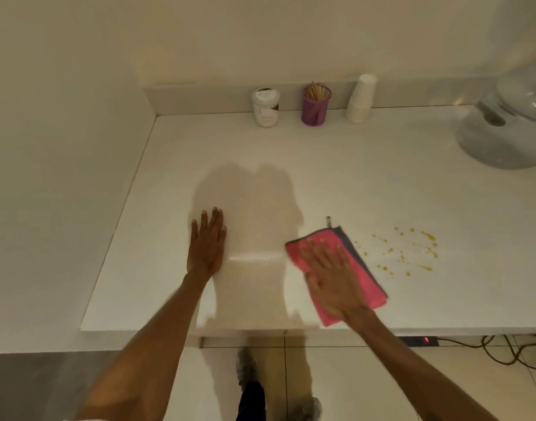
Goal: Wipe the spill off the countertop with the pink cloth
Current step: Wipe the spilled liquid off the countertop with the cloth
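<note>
A folded pink cloth (pixel 367 284) with a grey edge lies flat on the white countertop (pixel 321 177) near its front edge. My right hand (pixel 330 275) presses flat on top of the cloth, fingers spread. Just right of the cloth, a spill (pixel 409 250) of small yellow-orange drops and streaks is scattered over the counter; the cloth's edge sits beside the nearest drops. My left hand (pixel 207 241) rests palm down on the bare counter to the left, holding nothing.
Along the back wall stand a white jar (pixel 266 107), a purple mesh cup of wooden sticks (pixel 316 105) and a stack of white paper cups (pixel 361 98). A large grey appliance base (pixel 503 132) fills the right rear. Cables and a power strip (pixel 418 340) lie under the counter.
</note>
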`<control>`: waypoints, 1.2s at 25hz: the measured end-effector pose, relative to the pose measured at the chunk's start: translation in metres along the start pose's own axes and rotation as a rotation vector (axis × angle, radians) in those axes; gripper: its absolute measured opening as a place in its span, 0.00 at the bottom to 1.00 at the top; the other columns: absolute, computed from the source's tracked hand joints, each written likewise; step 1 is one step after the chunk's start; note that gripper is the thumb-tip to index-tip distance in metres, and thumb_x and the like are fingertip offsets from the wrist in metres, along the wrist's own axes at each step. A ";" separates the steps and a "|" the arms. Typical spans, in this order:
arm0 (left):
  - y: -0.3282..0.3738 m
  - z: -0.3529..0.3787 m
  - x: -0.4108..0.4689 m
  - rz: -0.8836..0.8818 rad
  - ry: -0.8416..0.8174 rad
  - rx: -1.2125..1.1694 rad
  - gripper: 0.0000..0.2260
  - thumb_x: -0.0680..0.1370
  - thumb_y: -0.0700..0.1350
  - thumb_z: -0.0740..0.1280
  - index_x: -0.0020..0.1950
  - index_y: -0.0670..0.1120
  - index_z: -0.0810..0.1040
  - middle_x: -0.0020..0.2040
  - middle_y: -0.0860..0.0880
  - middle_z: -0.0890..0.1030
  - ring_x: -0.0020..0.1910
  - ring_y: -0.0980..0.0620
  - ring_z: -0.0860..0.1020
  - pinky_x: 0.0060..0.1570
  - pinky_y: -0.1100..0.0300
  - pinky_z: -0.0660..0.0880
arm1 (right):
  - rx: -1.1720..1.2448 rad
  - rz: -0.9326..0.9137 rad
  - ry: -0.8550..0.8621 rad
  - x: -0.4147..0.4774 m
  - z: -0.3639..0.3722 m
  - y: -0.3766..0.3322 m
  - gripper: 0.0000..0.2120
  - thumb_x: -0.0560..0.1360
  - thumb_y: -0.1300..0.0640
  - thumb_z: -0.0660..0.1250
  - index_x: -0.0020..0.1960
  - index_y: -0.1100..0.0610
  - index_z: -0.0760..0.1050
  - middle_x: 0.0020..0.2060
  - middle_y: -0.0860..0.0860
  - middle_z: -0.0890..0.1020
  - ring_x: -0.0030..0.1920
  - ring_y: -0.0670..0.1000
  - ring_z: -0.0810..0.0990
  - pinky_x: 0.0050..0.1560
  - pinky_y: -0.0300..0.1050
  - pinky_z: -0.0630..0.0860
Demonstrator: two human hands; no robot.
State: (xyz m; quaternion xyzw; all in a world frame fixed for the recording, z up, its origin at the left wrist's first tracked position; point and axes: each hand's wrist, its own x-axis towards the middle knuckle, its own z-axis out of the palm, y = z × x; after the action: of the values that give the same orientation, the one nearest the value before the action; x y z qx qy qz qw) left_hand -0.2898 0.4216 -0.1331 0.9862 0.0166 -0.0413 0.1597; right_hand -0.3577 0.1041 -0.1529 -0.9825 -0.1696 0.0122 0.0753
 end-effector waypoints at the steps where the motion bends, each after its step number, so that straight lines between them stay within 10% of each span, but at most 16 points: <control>1: 0.001 0.002 -0.002 -0.009 -0.005 0.019 0.23 0.86 0.48 0.43 0.81 0.47 0.45 0.83 0.50 0.49 0.81 0.48 0.44 0.80 0.50 0.40 | -0.007 0.056 -0.029 0.008 -0.005 0.019 0.28 0.84 0.48 0.43 0.82 0.46 0.41 0.82 0.50 0.48 0.82 0.54 0.41 0.81 0.59 0.41; 13: 0.001 0.010 -0.002 0.033 0.075 0.019 0.24 0.85 0.49 0.45 0.81 0.44 0.51 0.82 0.46 0.53 0.81 0.43 0.50 0.80 0.46 0.46 | 0.038 -0.024 0.019 -0.006 -0.011 0.006 0.25 0.83 0.51 0.53 0.80 0.49 0.60 0.78 0.50 0.66 0.80 0.57 0.59 0.79 0.65 0.47; 20: 0.002 0.013 -0.002 0.019 0.101 0.007 0.24 0.85 0.49 0.46 0.81 0.45 0.53 0.81 0.48 0.54 0.81 0.46 0.49 0.80 0.47 0.45 | -0.001 0.450 -0.021 0.012 -0.043 0.139 0.28 0.84 0.45 0.40 0.82 0.48 0.41 0.82 0.54 0.44 0.82 0.61 0.41 0.80 0.64 0.39; 30: 0.003 0.012 -0.001 0.033 0.101 0.012 0.23 0.85 0.46 0.48 0.80 0.42 0.56 0.81 0.44 0.57 0.80 0.41 0.52 0.78 0.46 0.47 | 0.017 0.181 -0.003 -0.025 -0.023 0.094 0.26 0.84 0.45 0.44 0.82 0.44 0.49 0.82 0.49 0.53 0.83 0.56 0.46 0.81 0.61 0.39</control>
State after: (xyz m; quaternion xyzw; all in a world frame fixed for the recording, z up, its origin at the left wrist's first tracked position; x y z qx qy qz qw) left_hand -0.2911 0.4147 -0.1430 0.9881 0.0080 0.0111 0.1534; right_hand -0.3491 0.0046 -0.1443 -0.9932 -0.0801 0.0217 0.0820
